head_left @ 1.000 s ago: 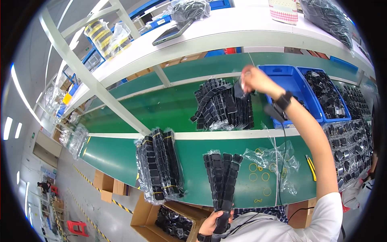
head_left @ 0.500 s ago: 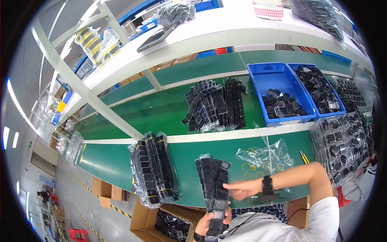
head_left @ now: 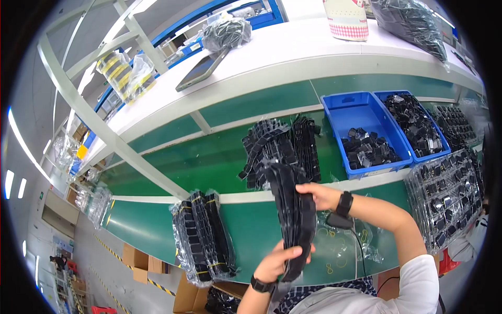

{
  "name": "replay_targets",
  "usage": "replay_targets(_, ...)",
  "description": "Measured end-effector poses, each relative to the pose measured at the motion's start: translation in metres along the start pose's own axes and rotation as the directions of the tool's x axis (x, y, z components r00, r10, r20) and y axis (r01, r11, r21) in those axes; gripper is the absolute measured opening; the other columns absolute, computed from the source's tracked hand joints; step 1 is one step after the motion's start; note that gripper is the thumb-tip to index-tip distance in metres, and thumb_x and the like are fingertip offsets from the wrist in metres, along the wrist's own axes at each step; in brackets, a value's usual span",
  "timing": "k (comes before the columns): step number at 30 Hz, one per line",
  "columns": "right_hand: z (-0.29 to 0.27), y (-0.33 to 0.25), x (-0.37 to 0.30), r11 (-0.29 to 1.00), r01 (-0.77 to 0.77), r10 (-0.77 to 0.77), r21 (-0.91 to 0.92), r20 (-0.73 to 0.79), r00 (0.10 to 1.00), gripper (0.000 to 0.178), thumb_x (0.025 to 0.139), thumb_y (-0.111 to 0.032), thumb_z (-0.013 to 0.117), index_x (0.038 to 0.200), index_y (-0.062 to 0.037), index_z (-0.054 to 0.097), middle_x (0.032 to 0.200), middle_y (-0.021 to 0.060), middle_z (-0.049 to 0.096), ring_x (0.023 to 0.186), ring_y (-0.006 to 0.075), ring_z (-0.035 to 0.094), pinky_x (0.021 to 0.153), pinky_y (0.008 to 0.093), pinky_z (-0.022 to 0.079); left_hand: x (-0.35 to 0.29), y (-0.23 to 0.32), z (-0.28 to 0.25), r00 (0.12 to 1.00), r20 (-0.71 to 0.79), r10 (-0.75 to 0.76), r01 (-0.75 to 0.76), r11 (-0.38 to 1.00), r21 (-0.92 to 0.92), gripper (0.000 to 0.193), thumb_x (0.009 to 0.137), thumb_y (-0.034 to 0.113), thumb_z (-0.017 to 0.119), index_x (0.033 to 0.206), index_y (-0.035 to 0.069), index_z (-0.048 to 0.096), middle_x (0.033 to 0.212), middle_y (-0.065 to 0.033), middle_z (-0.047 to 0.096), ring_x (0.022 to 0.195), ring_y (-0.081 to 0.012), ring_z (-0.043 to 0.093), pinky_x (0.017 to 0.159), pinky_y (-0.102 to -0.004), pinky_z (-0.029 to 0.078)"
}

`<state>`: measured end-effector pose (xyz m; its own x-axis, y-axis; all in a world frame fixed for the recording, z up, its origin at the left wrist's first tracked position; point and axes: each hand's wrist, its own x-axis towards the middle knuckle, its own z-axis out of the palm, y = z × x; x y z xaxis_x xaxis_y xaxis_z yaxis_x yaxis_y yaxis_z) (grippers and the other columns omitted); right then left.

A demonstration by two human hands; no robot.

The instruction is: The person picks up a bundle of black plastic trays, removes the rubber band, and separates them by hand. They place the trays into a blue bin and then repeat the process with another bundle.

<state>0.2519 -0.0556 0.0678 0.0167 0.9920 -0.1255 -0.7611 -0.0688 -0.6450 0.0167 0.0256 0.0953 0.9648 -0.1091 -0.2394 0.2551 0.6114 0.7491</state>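
Note:
A stack of long strips of black square parts in clear plastic (head_left: pixel 290 209) is held up over the green bench, tilted away from me. My left hand (head_left: pixel 280 262) is closed around its near end, thumb on top. Higher up, my right hand (head_left: pixel 320 197) grips its right side with the thumb across the front; its other fingers are partly hidden. Just beyond the held stack lies a pile of similar strips (head_left: pixel 267 137). To the left, several strip bundles (head_left: pixel 201 235) are bound with yellow rubber bands. Loose yellow rubber bands (head_left: pixel 330 268) lie beside clear plastic near my right forearm.
Two blue bins (head_left: pixel 329 104) with loose black parts stand at the back right. Clear trays of black parts (head_left: pixel 444 193) are stacked at the right. A white shelf (head_left: pixel 282 49) crosses above, holding a phone (head_left: pixel 203 70). A cardboard box (head_left: pixel 191 295) sits below the bench's front edge.
The strip stack has been raised and moved forward and right. My right hand went from touching its side to gripping it higher up. My left hand still holds the near end.

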Motion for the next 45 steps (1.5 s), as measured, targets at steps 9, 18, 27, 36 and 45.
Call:
replay_targets(9, -0.045, -0.160, 0.065, 0.919, 0.226, -0.316, -0.324, -0.261, 0.912, 0.034, 0.089, -0.038, 0.065, 0.108, -0.0094, 0.066, 0.098, 0.0025, 0.071, 0.081, 0.0105, 0.068, 0.071, 0.0232, 0.053, 0.158, 0.126, -0.050, 1.000, -0.015, -0.014, 0.016, 0.988, 0.151, 0.047, 0.090, 0.023, 0.063, 0.129, 0.000, 0.052, 0.098, -0.0117, 0.067, 0.072, -0.0192, 0.067, 0.066, -0.0326, 0.057)
replay_targets(18, -0.137, -0.219, 0.112, 0.679, 0.153, -0.533, -0.718, -0.339, 0.775, 0.049, 0.081, -0.047, 0.073, 0.110, -0.0090, 0.061, 0.057, -0.0069, 0.043, 0.042, 0.0053, 0.033, 0.041, 0.0246, 0.021, 0.252, 0.148, -0.094, 0.965, -0.261, 0.006, 0.059, 0.968, 0.244, 0.038, 0.084, 0.030, 0.072, 0.107, 0.001, 0.061, 0.097, -0.0099, 0.070, 0.072, -0.0182, 0.067, 0.060, -0.0315, 0.057)
replay_targets(27, -0.186, -0.212, 0.118, 0.705, -0.257, -0.282, -0.661, -0.595, 0.753, 0.056, 0.074, -0.061, 0.074, 0.060, -0.0113, 0.051, 0.048, -0.0032, 0.037, 0.036, 0.0081, 0.032, 0.036, 0.0242, 0.019, 0.268, 0.128, -0.102, 0.875, -0.483, -0.016, 0.180, 0.938, 0.296, 0.106, 0.074, 0.020, 0.079, 0.139, -0.016, 0.004, 0.093, -0.0206, 0.063, 0.068, -0.0229, 0.066, 0.058, -0.0338, 0.056)
replay_targets(36, -0.211, -0.246, 0.077, -0.194, -0.603, -0.935, -0.774, -0.041, 0.354, 0.047, 0.084, -0.043, 0.062, 0.085, 0.0045, 0.063, 0.079, 0.0191, 0.067, 0.075, 0.0376, 0.063, 0.073, 0.0456, 0.050, 0.287, 0.112, -0.120, 0.843, -0.491, 0.220, 0.158, 0.771, 0.617, 0.121, 0.068, 0.025, 0.081, 0.148, -0.003, -0.006, 0.128, -0.0301, 0.048, 0.104, -0.0321, 0.061, 0.083, -0.0396, 0.054)
replay_targets(45, -0.047, -0.238, -0.004, -0.400, -0.361, -0.767, -0.842, 0.092, 0.636, 0.019, 0.078, -0.012, 0.064, 0.092, -0.0005, 0.059, 0.070, 0.0121, 0.056, 0.065, 0.0277, 0.058, 0.064, 0.0393, 0.045, 0.288, 0.104, -0.060, 0.713, -0.499, 0.492, 0.521, 0.104, 0.847, 0.108, 0.062, 0.039, 0.084, 0.142, -0.005, 0.027, 0.130, -0.0237, 0.043, 0.105, -0.0424, 0.059, 0.087, -0.0437, 0.053)
